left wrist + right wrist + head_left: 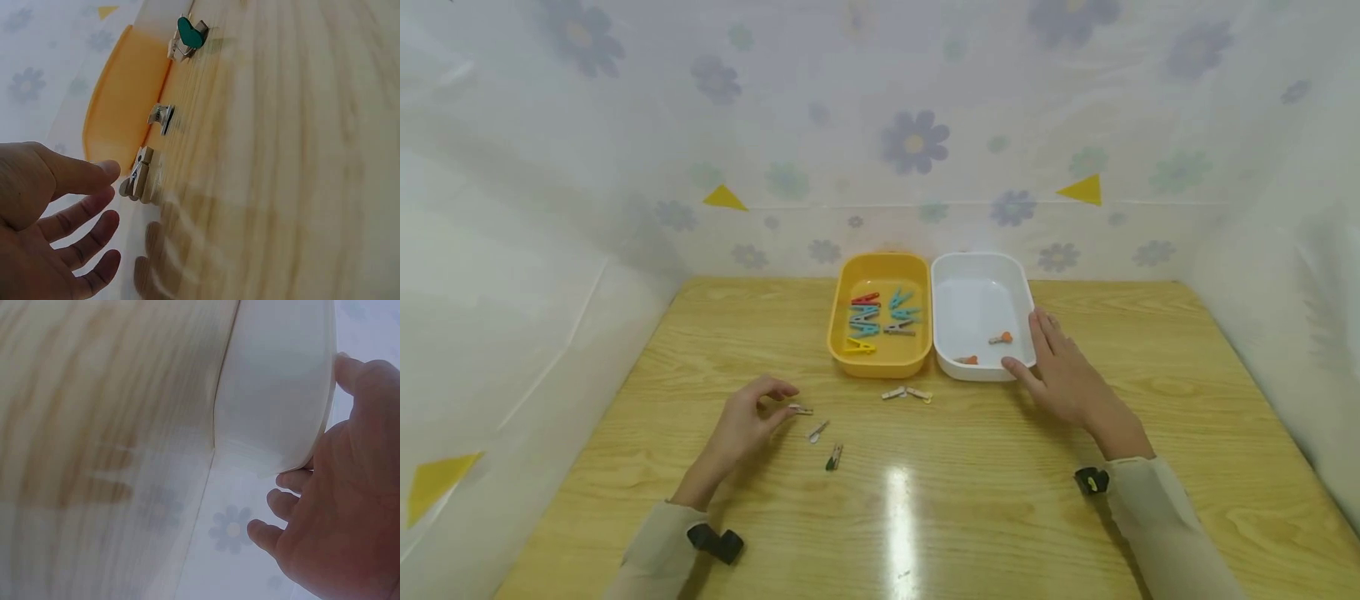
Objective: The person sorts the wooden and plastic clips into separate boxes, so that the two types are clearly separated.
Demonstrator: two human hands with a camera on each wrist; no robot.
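My left hand (747,423) is beside a small wooden clothespin (802,410), thumb and forefinger apart. In the left wrist view the thumb tip of that hand (56,219) is close to the clothespin (141,175); whether they touch I cannot tell. Another small clothespin (817,431) and one with a green heart (834,457) lie nearby. My right hand (1063,379) rests at the white tray's (983,374) near right corner, thumb at the rim, fingers along its outer side. The right wrist view shows this hand (350,487) against the tray wall (275,387).
A yellow tray (880,368) with several red, blue, grey and yellow clips stands left of the white one, which holds two orange-tipped clothespins (1001,338). Two small clothespins (893,392) (918,394) lie in front of the trays. A flowered sheet (820,167) hangs behind the wooden table (1000,500).
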